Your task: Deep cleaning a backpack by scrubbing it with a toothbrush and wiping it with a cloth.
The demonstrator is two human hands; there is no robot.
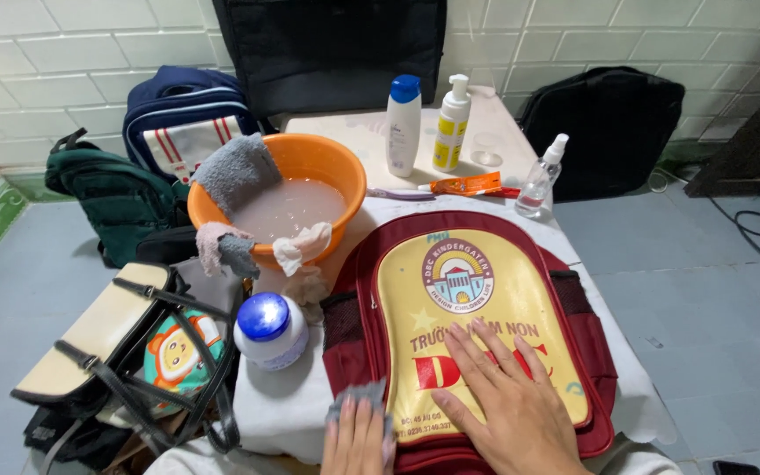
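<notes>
So the red and yellow backpack (477, 325) is lying flat on the white-covered table (288, 409), and it's getting wiped down. The right hand (507, 400) is resting spread open, palm down on the yellow front panel, pinning the bag in place. The left hand (358, 438) is pressing a grey cloth (361, 396) onto the lower left corner, fingers together on top of it. Looks like the wiping step is underway at that edge. The orange basin (310, 171) of cloudy water is sitting just behind, so I'd guess the cloth needs working across the panel, then a rinse.
</notes>
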